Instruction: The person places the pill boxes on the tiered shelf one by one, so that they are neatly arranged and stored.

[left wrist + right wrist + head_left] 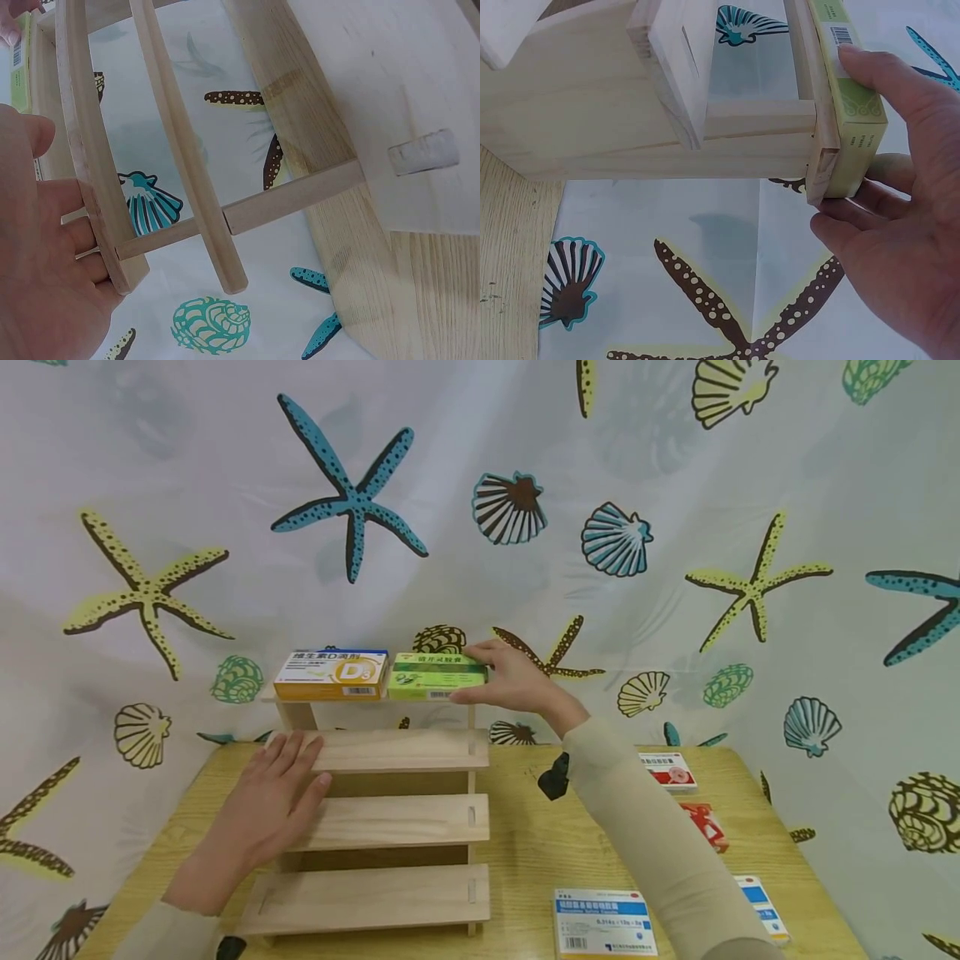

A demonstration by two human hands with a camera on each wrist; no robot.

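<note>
At the left we see the left hand [262, 802] resting over the left part of the wooden rack [408, 822], its fingers nearly straight and a little apart on the shelf just below the top one; we judge that it steadies the frame. Above it, at the left of the top shelf [823, 169], lies the orange-and-white box [330, 675], on which we read 维生素D滴剂 and a large "D3". Just to its right, at the shelf's right end, is the green box [438, 678]; we make out 胶囊 at the end of its title, and a barcode. The right hand [512, 681] pinches this box by its right end, thumb on the near face and the other fingers partly hidden behind. We take the step in hand to be settling the green box beside its neighbour; the next move calls for keeping it level and square, then easing the fingers off without dragging it. Right of the rack, on the worktop [525, 835], we find the near blue-and-white box [603, 922], marked 胶囊 and "0.314g", then a red-and-white box [670, 771] farther back, a red box [705, 827] whose writing we cannot read, and another blue-and-white box [763, 908] partly behind the sleeve.
</note>
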